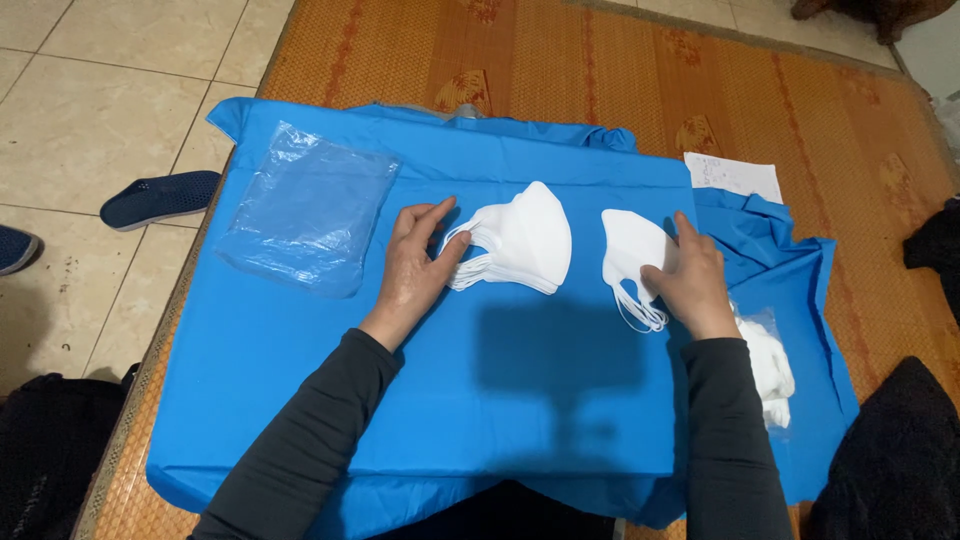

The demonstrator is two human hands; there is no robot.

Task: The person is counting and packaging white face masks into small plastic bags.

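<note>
Left hand: my left hand (418,268) lies flat and open, fingertips pressed against the strap side of the stack of masks (520,240), gripping nothing.
Right hand: my right hand (688,280) pinches the single mask (630,255) at its edge, thumb and fingers closed on it.
Where the masks are: the stack sits mid-cloth, just beside my left fingers; the single mask lies to its right, apart from the stack.
Doing it well: I judge it best to steady the stack with the flat palm so the pile does not fan out, and to lift the single mask by its body, not by the loops, which tangle easily.
Masks: white, soft, folded flat with a curved rounded front; thin elastic loops trail at one side.
Cloth: the blue cloth (520,400) is smooth, lightly creased, rumpled at its far edge.
Bags: a clear plastic bag (305,210), glossy and crinkled, lies at the left; a filled bag (770,365) with white contents lies by my right wrist.
Mat: the woven mat (620,70) is orange, ribbed, patterned.
</note>
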